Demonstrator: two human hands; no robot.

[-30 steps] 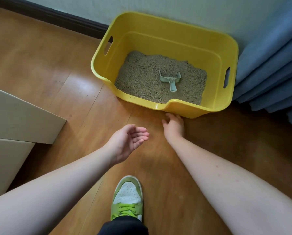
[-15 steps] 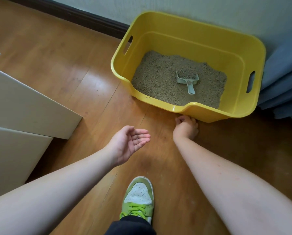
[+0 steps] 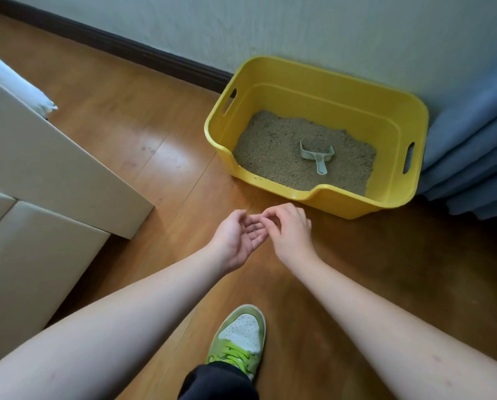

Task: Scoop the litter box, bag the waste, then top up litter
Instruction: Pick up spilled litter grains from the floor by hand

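Note:
A yellow litter box [image 3: 325,199] stands on the wooden floor against the wall, holding tan litter [image 3: 273,145]. A pale green scoop [image 3: 318,155] lies in the litter with its handle toward me. In front of the box, my left hand [image 3: 235,241] is palm up and cupped, with a few dark litter grains [image 3: 254,230] lying in the palm. My right hand [image 3: 292,232] is beside it, its fingertips pinched together just over the left palm. Whatever they pinch is too small to see.
White furniture panels [image 3: 54,157] fill the left side. A blue curtain [image 3: 472,145] hangs right of the box. Stray grains [image 3: 178,166] dot the floor left of the box. My green shoe [image 3: 238,339] stands below my hands.
My right hand has lifted from the floor at the box's front edge and come to my left palm. The view has pulled back and shifted left.

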